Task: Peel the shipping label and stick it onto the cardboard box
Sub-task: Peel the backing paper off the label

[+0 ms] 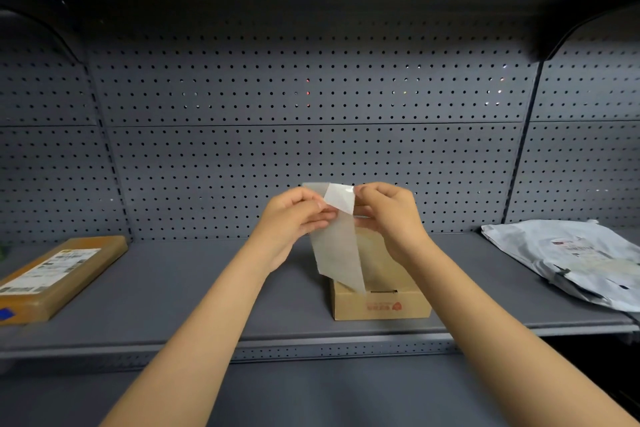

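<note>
A pale shipping label sheet (337,250) hangs in the air above the shelf, held at its top by both hands. My left hand (294,218) pinches its upper left edge. My right hand (388,215) pinches the upper right corner, where a white layer (341,199) is folded away from the translucent backing. Behind and below the sheet stands a small brown cardboard box (381,302) with a red logo on its front. The sheet's lower end hides part of the box top.
The grey metal shelf (207,288) has a perforated back wall (311,97). A flat brown parcel (59,274) with a label lies at the left. A white plastic mailer bag (571,260) lies at the right. A lower shelf (329,392) runs below.
</note>
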### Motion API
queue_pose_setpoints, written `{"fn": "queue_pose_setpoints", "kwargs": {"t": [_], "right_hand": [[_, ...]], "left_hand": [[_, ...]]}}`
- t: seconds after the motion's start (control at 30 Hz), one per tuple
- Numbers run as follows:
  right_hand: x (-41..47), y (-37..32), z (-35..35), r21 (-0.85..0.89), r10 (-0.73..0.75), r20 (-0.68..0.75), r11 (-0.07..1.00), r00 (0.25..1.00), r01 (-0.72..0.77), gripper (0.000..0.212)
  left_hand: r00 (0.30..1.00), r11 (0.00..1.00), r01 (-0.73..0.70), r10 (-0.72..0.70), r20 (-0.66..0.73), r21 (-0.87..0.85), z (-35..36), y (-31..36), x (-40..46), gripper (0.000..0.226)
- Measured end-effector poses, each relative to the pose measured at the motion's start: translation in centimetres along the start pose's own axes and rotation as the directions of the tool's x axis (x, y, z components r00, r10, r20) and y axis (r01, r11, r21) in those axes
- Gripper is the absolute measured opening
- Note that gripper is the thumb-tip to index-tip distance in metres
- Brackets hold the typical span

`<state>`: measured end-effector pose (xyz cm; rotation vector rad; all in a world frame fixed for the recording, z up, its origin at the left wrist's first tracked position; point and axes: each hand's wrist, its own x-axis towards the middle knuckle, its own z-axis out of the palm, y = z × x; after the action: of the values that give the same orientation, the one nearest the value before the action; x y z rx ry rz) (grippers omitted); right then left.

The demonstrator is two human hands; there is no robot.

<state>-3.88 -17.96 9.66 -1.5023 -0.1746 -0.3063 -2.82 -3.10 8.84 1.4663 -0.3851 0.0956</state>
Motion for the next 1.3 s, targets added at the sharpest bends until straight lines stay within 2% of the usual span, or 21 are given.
{"fn": "queue_pose_setpoints", "kwargs": {"t": [0.1, 0.23, 0.47, 0.83, 1.07, 1.3], "right_hand": [[0.1, 0.1, -0.6, 0.134, 0.057, -0.018, 0.99, 0.998, -0.054, 0.018], [0.5, 0.7, -1.3, 0.233, 0.112, -0.06, 0.968, 0.992, -0.095, 0.018], [1.2, 1.1, -2.4, 0.417, 0.221, -0.18, 0.9, 0.958, -0.129, 0.017], [1.2, 1.1, -4.1, 0.539, 0.284, -0.384, 0.842, 0.878, -0.037, 0.022], [1.3, 0.8, -3.7, 0.539, 0.235, -0.467, 0.84, 0.852, 0.064, 0.023], [1.7, 1.1, -4.0, 0.544, 0.229, -0.563, 0.826, 0.794, 0.148, 0.021]], "left_hand": [[0.998, 0.974, 0.069, -0.07, 0.002, -0.217, -0.5, -0.4, 0.0, 0.024], [0.991, 0.874, 0.109, -0.132, -0.017, -0.473, -0.9, -0.8, 0.0, 0.028], [0.963, 0.73, 0.08, -0.233, -0.137, -0.678, -1.5, -1.9, -0.2, 0.027], [0.896, 0.62, -0.051, -0.317, -0.31, -0.783, -3.7, -3.5, -0.6, 0.022], [0.851, 0.594, -0.149, -0.33, -0.409, -0.79, -4.8, -4.1, -1.0, 0.021], [0.794, 0.591, -0.266, -0.314, -0.521, -0.761, -5.9, -4.1, -1.2, 0.023]]}}
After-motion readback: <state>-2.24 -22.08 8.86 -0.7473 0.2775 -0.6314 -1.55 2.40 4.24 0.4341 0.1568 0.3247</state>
